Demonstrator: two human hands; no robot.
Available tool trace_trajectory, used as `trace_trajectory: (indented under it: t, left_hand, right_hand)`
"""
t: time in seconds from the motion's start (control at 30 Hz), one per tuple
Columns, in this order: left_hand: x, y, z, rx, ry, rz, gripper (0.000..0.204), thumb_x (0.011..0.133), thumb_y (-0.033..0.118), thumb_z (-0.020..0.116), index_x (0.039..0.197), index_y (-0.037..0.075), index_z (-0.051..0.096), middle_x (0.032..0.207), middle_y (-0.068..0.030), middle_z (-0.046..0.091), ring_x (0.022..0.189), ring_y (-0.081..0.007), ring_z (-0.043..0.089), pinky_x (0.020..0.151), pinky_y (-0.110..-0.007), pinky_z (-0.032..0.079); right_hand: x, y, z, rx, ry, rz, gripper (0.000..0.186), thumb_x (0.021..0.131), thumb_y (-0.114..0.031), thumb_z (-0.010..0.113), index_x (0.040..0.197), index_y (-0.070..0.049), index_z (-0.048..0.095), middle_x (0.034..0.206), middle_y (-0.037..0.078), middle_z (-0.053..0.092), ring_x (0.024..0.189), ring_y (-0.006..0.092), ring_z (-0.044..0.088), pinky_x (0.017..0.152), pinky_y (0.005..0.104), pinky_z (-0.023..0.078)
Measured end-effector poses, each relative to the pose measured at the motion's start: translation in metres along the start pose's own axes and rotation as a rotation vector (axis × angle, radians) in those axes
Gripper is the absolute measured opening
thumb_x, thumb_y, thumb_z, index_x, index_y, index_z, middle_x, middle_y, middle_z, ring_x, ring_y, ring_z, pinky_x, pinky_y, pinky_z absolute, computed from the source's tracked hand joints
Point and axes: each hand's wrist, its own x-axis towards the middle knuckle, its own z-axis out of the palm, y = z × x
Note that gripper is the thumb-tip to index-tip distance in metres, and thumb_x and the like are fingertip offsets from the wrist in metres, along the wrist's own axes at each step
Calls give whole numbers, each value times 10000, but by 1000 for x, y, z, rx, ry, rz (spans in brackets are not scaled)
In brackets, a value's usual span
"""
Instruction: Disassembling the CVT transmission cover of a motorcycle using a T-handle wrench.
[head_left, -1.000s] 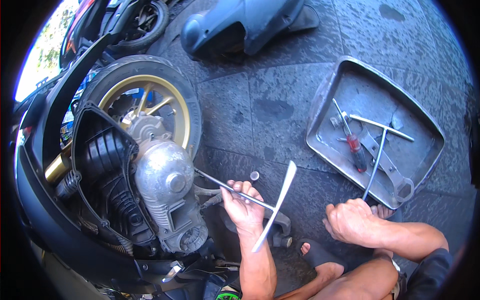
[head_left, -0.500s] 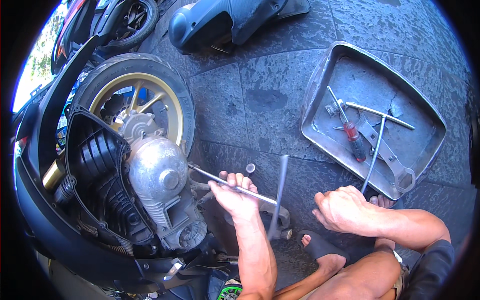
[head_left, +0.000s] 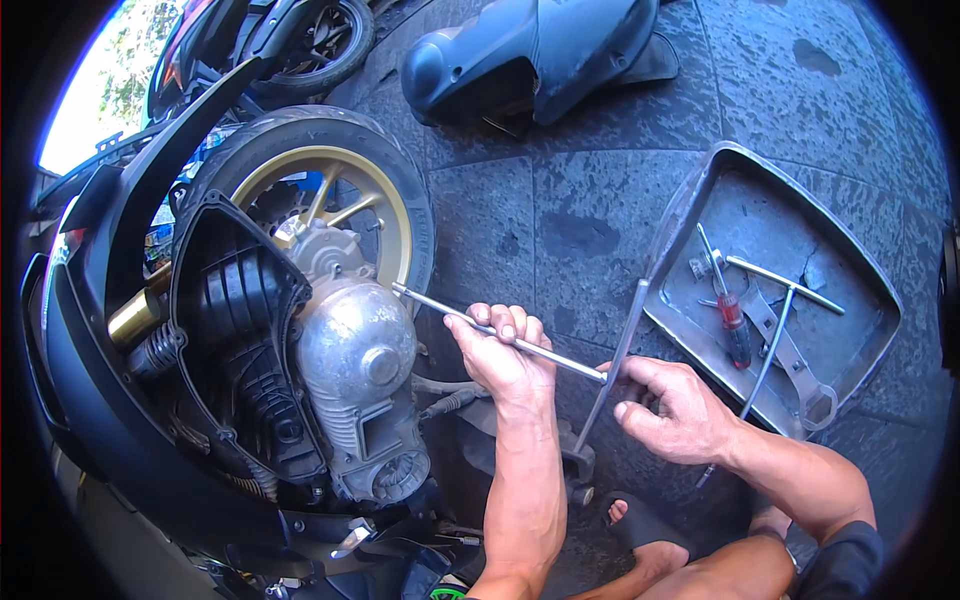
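Note:
My left hand [head_left: 505, 355] is closed around the shaft of a silver T-handle wrench [head_left: 570, 365], whose tip reaches the upper right edge of the round aluminium engine casing [head_left: 352, 325] on the scooter. My right hand [head_left: 675, 420] has curled fingers on the wrench's crossbar, near the junction. Just beyond it lies a metal tray [head_left: 870, 260] with another T-handle wrench [head_left: 785, 315], a red-and-black screwdriver [head_left: 733, 325] and a flat holding tool [head_left: 805, 370]. Left of the casing are a black open airbox [head_left: 240, 300] and the rear wheel with a gold rim [head_left: 400, 240].
A dark body panel [head_left: 480, 70] lies on the grey stone floor [head_left: 580, 210] at the back. Another scooter's wheel [head_left: 335, 40] is at upper left. A black swept bodywork piece [head_left: 150, 180] rises at left. My sandalled foot [head_left: 640, 540] is below my hands.
My right hand has moved from a fist beside the tray onto the wrench's crossbar. My left hand and the wrench sit slightly higher in view, and the whole scene has shifted right as the view moved.

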Motion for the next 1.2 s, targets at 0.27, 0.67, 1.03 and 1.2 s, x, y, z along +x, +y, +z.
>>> trace_trajectory:
  t: [0.27, 0.67, 1.03, 1.2]
  left_hand:
    - [21, 18, 11, -37, 1, 42, 500, 1031, 546, 293, 759, 164, 467, 523, 24, 370, 408, -99, 284, 330, -234, 239]
    - [32, 18, 13, -60, -23, 47, 543, 1035, 533, 295, 776, 110, 514, 539, -10, 433, 442, -121, 348, 387, -253, 309]
    - [32, 9, -2, 94, 62, 84, 477, 1041, 510, 324, 825, 121, 493, 585, -3, 434, 498, -101, 397, 444, -244, 313]
    - [20, 18, -2, 115, -90, 11, 580, 1021, 573, 287, 905, 73, 558, 685, -57, 535, 607, -165, 512, 549, -305, 428]
  right_hand:
    - [30, -7, 15, 162, 92, -32, 280, 964, -234, 584, 1013, 34, 652, 639, 135, 588, 584, 172, 587, 566, 363, 464]
    - [46, -26, -4, 12, 93, -69, 264, 975, -196, 561, 1069, 35, 646, 716, 118, 628, 673, 129, 626, 606, 328, 501]
    - [54, 8, 1, -59, 45, -114, 259, 946, -141, 589, 1131, 38, 616, 824, 152, 676, 737, 210, 671, 644, 346, 528]
    - [44, -19, 10, -325, 278, -358, 192, 929, -145, 606, 986, 35, 642, 810, 187, 653, 727, 284, 672, 615, 373, 517]
